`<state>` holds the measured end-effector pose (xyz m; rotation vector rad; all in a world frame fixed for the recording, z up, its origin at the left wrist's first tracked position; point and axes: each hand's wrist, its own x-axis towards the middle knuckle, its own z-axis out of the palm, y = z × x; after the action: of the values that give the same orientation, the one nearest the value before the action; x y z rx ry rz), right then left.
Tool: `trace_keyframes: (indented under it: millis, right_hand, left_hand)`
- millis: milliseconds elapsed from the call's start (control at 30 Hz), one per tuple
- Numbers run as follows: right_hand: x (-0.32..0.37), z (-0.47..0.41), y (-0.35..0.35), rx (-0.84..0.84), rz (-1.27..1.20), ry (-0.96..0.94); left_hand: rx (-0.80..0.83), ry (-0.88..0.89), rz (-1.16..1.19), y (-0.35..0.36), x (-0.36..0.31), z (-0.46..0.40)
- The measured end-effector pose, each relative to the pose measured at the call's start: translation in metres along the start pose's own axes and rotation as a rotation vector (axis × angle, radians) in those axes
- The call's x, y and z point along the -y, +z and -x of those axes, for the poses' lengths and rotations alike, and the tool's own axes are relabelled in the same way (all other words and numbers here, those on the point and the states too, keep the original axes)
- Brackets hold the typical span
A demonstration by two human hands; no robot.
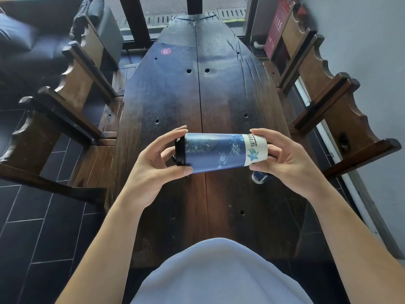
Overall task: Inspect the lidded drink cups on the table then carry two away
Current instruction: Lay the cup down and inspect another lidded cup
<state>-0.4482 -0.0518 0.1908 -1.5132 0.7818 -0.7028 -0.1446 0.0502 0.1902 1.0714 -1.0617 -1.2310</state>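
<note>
I hold a blue drink cup on its side in the air above the dark wooden table, with its black lid pointing to my left and its white base band to my right. My left hand grips the lid end, fingers curled over the top edge of the cup and thumb pressed along its underside. My right hand grips the base end, fingers wrapped over the white band and thumb beneath it. Below my right hand, a second cup stands on the table, mostly hidden; only a bit of blue and white shows. Far up the table from the held cup sits a round red sticker with the number 6. Wooden chairs flank the table on both sides.
</note>
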Motion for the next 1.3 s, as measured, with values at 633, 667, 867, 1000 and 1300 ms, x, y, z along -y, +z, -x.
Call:
trace_keyframes:
  millis: [633,667,867,1000,1300]
  right_hand:
    - [0.0031,-0.0001,0.0027,-0.024,0.084,0.072]
    - [0.0032,0.0,0.0023,-0.027,0.085,0.072]
    - [0.0025,0.0023,0.0022,-0.011,0.103,0.093]
    - [0.0033,0.0025,0.0052,-0.034,0.115,0.082]
    - [0.0021,0.004,0.0031,0.015,0.129,0.073]
  left_hand:
    - [-0.043,-0.064,-0.002,-0.0012,0.0022,-0.0038]
    - [-0.034,-0.069,0.005,-0.0015,0.0022,-0.0035]
    - [-0.013,-0.059,0.006,-0.0035,0.0041,-0.0014]
    - [-0.021,-0.093,-0.018,-0.0032,0.0032,-0.0022]
    - [-0.007,-0.088,-0.038,-0.004,0.0036,-0.0008]
